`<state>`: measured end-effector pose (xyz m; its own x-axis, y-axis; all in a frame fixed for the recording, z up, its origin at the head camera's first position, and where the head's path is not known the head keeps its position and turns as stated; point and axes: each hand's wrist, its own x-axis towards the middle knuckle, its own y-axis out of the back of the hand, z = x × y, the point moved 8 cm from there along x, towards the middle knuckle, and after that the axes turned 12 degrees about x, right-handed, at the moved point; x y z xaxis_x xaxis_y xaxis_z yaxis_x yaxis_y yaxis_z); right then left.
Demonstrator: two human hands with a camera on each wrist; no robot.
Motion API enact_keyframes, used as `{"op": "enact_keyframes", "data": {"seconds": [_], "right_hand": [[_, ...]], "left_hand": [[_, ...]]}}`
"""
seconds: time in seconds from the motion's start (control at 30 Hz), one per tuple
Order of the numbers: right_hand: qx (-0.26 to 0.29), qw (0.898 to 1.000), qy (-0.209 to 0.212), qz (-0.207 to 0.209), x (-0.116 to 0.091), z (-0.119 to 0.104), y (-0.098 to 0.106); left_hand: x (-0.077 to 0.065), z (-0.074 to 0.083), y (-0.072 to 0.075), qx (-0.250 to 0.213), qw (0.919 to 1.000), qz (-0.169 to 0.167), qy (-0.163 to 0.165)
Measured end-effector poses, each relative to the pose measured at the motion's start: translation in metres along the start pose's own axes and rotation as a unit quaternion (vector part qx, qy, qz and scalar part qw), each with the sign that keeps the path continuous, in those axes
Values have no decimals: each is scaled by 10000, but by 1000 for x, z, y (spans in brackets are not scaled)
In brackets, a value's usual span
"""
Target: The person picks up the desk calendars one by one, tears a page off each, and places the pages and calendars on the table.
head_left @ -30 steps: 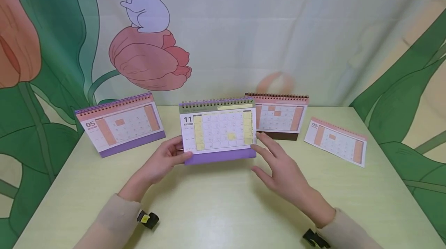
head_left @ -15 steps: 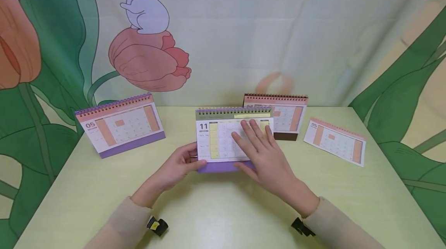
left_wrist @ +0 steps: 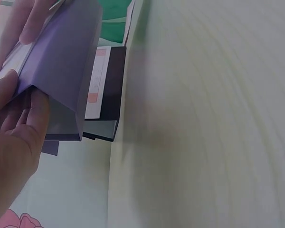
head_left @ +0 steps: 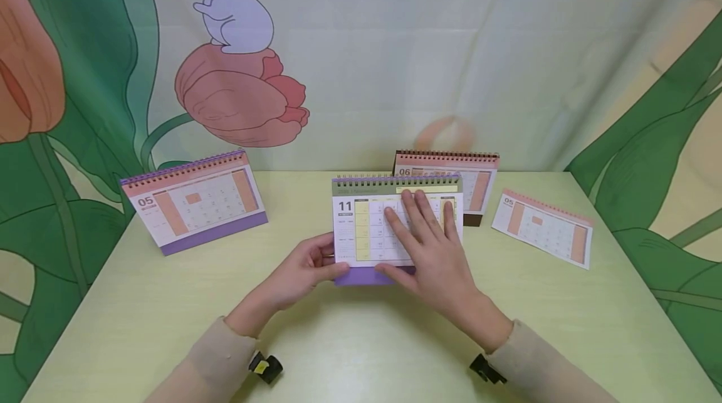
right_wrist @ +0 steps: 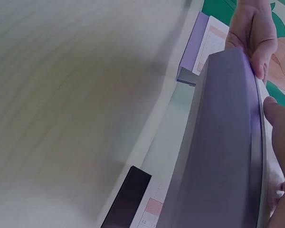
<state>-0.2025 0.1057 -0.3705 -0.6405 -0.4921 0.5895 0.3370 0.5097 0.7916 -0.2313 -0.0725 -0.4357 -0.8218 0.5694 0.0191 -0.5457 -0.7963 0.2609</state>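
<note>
A spiral desk calendar (head_left: 370, 230) with a purple stand, showing page 11, is held up off the table in the head view. My left hand (head_left: 299, 272) grips its lower left edge, thumb in front and fingers tucked inside the stand. Flat across the front page lies my right hand (head_left: 440, 256), fingers straight and spread, covering part of the date grid. Both wrist views show the purple underside of the stand (right_wrist: 223, 137) from below. Behind the held calendar stands a dark-based calendar (head_left: 476, 199) on page 06, partly hidden.
Another purple-based calendar (head_left: 197, 205), on page 05, stands at the left of the table (head_left: 361, 346). A small pink-topped calendar sheet (head_left: 544, 230), also marked 05, lies at the right. A printed curtain (head_left: 361, 77) hangs behind the table.
The held calendar has shifted right and nearer with my left hand. My right hand has moved from beside its right edge onto the front page.
</note>
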Motion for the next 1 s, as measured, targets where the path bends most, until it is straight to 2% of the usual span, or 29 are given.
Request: {"op": "enact_keyframes", "data": {"seconds": [0.27,0.57,0.77,1.0], "right_hand": [[-19,10000,-19,32,-1,1,1],[322,9991,-49,261,-4,5,1],[384,9990,-184,162,-5,11,-4],[283,9995,-158,53,-7,16,-10]], "left_hand": [[0,0,-2,-22,10000,-12,-45],[2,2,-3,92,9999,-40,-135],[4,1,-4,160,9997,-72,-173],[5,0,-5,200,9996,-93,-158]]}}
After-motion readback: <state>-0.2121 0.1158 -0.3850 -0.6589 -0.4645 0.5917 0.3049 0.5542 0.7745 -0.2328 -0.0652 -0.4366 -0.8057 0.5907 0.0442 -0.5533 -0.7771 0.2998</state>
